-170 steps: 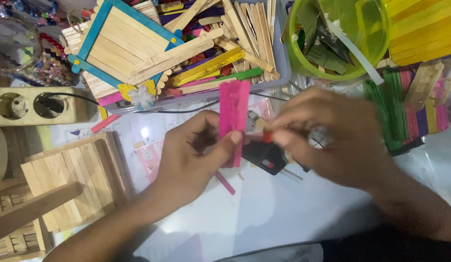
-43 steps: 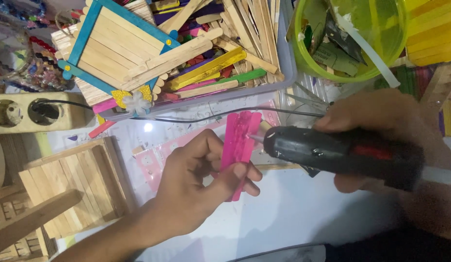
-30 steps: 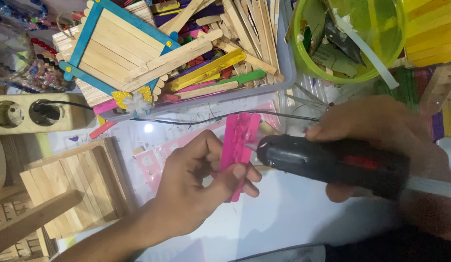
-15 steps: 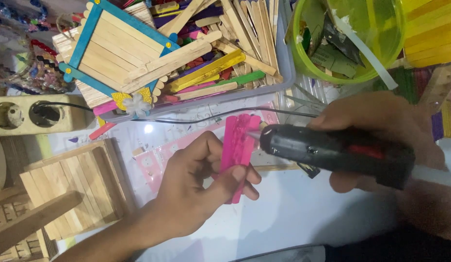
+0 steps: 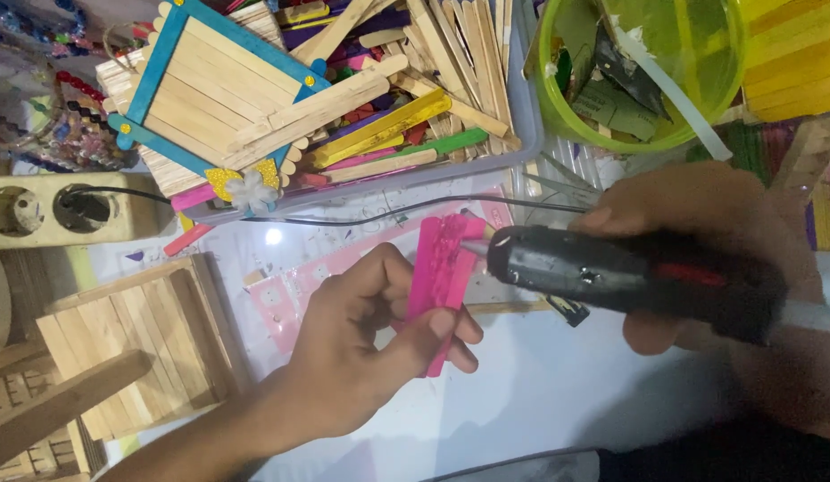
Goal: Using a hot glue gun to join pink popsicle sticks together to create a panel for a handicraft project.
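A home craft corner, seen from above. A white tabletop (image 5: 540, 402) is crowded with hobby supplies. Beyond the left hand (image 5: 361, 357), a grey tray (image 5: 522, 143) overflows with plain and coloured wooden craft sticks (image 5: 388, 125), and a small stick panel with a blue frame (image 5: 219, 89) rests on top. Above the right hand (image 5: 701, 232), which grips a black glue gun (image 5: 611, 268), a translucent green bucket (image 5: 647, 71) holds scraps. To the left of the left hand sit a half-built box of craft sticks (image 5: 138, 339), a beige power strip (image 5: 49, 210) with one plug in it, and strings of beads (image 5: 67, 125).
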